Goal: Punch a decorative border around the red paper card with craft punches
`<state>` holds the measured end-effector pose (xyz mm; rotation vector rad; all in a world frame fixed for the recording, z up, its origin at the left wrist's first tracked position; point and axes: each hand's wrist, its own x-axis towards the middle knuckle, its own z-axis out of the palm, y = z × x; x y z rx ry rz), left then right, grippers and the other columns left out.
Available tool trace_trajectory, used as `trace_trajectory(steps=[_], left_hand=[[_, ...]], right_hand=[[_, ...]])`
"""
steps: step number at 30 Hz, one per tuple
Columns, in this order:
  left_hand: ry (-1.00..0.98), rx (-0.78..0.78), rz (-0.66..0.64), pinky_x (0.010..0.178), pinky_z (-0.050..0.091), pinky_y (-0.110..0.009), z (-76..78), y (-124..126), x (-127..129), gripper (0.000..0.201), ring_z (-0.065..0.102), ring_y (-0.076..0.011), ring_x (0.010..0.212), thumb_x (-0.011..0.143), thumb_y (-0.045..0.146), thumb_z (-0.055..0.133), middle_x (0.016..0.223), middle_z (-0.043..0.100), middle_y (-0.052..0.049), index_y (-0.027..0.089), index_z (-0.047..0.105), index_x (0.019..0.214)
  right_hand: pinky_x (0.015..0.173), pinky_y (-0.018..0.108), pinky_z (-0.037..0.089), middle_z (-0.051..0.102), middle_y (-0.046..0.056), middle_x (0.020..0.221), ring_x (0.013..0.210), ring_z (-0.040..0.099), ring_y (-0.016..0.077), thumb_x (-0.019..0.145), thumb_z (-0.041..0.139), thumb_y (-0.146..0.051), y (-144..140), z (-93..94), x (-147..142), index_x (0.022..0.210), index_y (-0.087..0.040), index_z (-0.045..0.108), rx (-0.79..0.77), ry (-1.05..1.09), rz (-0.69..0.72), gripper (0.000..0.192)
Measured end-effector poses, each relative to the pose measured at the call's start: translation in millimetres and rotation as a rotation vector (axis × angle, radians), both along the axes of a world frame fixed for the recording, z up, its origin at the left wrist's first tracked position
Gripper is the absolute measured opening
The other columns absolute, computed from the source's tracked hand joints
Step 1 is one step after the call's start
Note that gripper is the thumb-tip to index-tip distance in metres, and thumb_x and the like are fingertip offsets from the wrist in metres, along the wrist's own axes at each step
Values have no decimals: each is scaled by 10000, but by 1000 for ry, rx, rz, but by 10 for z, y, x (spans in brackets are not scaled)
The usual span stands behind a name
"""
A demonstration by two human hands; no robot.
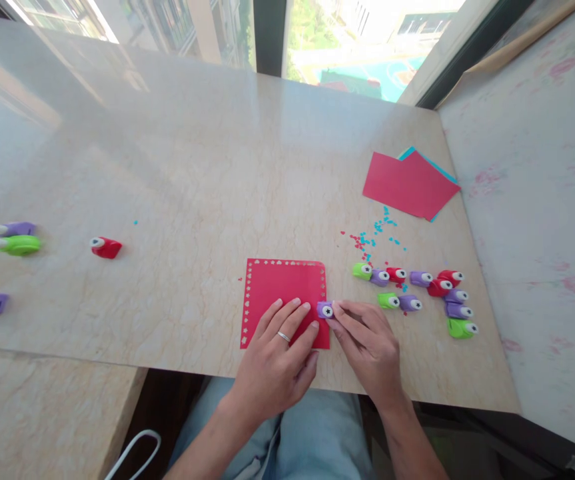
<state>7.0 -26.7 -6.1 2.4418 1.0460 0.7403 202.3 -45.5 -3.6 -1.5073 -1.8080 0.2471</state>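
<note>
A red sheet of paper (277, 283) lies flat near the counter's front edge, with small shapes punched along its left, top and upper right borders. Spread across its lower half, my left hand (280, 353) presses on the paper and wears a ring. A purple craft punch (325, 309) with a star on its white button sits at the sheet's right edge. My right hand (370, 343) pinches this punch between thumb and fingers. Whether the paper is inside the punch's slot is hard to see.
Several green, purple and red punches (410, 303) stand to the right. Behind them lie red and blue paper bits (378, 227) and stacked sheets (412, 183). Leftward are a red punch (106, 247), a green punch (17, 245) and purple ones. A wall (542, 200) bounds the right side.
</note>
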Motion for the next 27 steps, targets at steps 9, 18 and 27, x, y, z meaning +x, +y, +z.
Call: trace_trajectory(steps=[9,18,27], left_hand=[[5,4,-1,1129,412,-546,-7,5,14,319,480,-315,1335,890,208,569,1365,578,-165,139,652,1190],[-12,14,10,1123,412,-551,-26,-11,15,314,491,-307,1319,867,217,593,1362,582,-152,152,656,1168],[-19,32,10,1114,414,-547,-47,-30,8,295,503,-300,1296,863,218,598,1353,585,-141,164,655,1148]], right_hand=[[832,399,544,736,74,1017,922,668,211,891,664,-128,-20,1,-1,1161,-255,718,13,36,-25,303],[830,391,541,728,75,963,888,665,213,916,656,-211,-77,-35,-7,1117,-224,711,13,12,-68,208],[860,397,540,733,76,980,920,664,208,919,657,-246,-71,-57,4,1092,-213,711,23,94,-74,184]])
